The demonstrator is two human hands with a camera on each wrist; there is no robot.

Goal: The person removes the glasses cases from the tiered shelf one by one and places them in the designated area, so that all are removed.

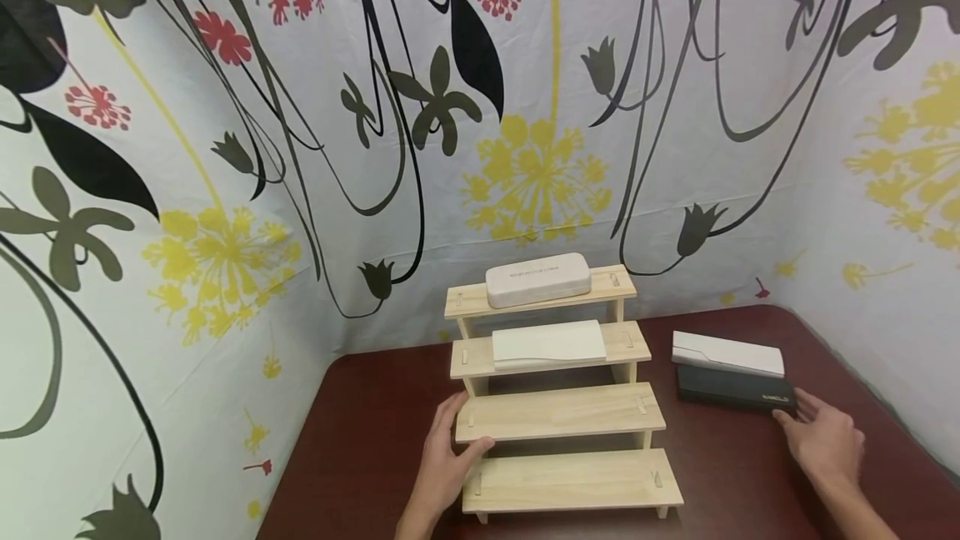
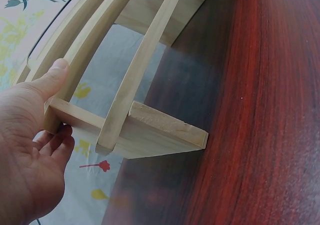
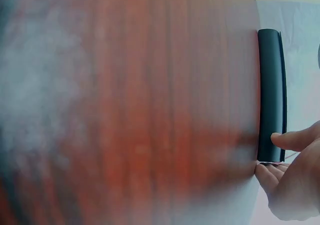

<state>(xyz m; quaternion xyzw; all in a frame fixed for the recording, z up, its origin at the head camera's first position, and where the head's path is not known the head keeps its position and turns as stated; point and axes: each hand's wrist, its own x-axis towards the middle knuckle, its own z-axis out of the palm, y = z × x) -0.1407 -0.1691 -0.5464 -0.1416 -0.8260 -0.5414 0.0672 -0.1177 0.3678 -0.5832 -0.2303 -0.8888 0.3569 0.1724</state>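
A four-tier wooden stand [image 1: 561, 412], also seen from its side as a wooden stand [image 2: 117, 117] in the left wrist view, rises on the dark red table. My left hand [image 1: 442, 458] grips the left end of its second tier from the bottom, thumb over the board and fingers curled beneath. Over on the right lies a black glasses case [image 1: 735, 387] with small gold lettering. My right hand [image 1: 825, 440] pinches its right end; in the right wrist view the thumb lies on the black glasses case [image 3: 271, 95] and the fingers sit at its end.
A white glasses case [image 1: 727, 354] lies right behind the black one. On the top tier sits a rounded off-white glasses case [image 1: 538, 280], and a flat white case [image 1: 549, 345] rests one tier below. Flower-patterned cloth [image 1: 525, 65] surrounds the table [image 1: 375, 415] at the back and sides.
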